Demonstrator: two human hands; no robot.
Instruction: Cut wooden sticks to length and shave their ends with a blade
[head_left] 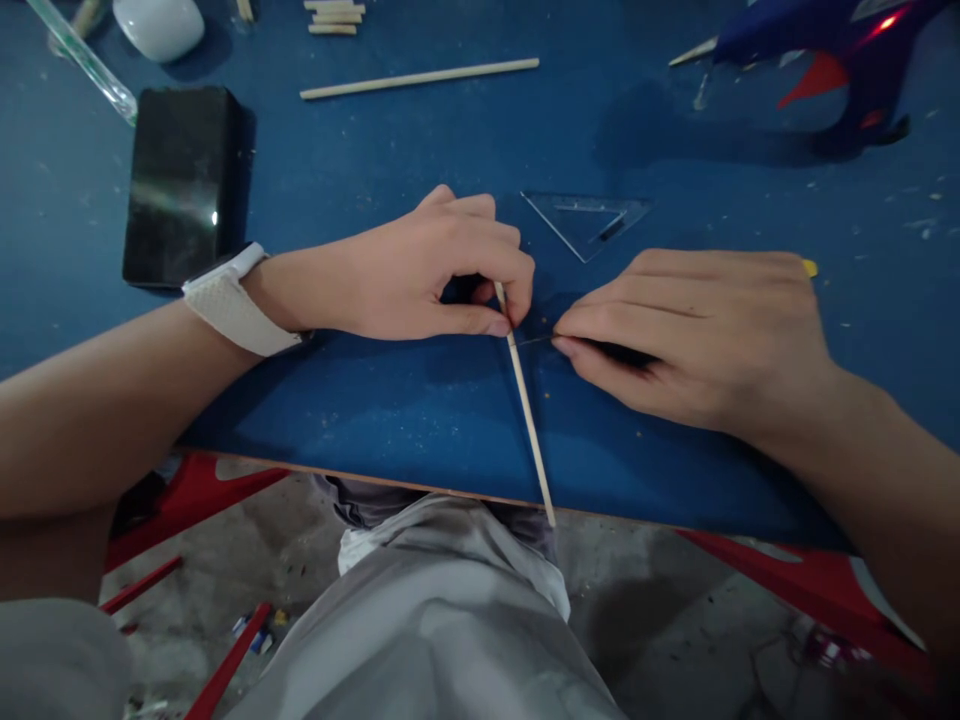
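Observation:
My left hand (465,265) is closed, pinching a thin wooden stick (529,425) between thumb and index finger near its upper end. The stick slants down toward me, and its lower end juts past the table's front edge. Closed too, my right hand (697,335) grips a thin dark blade (535,340), whose tip meets the stick just below my left thumb. A small yellow end (810,268) shows behind the right hand; most of what this hand holds is hidden. A clear set square (589,222) lies flat beyond the gap between both hands.
On the blue table (420,420), another wooden stick (420,78) lies farther back, near several short stick pieces (334,17). A black box (180,185) and a white rounded object (160,25) are at left. A glue gun (832,75) with a red light stands back right.

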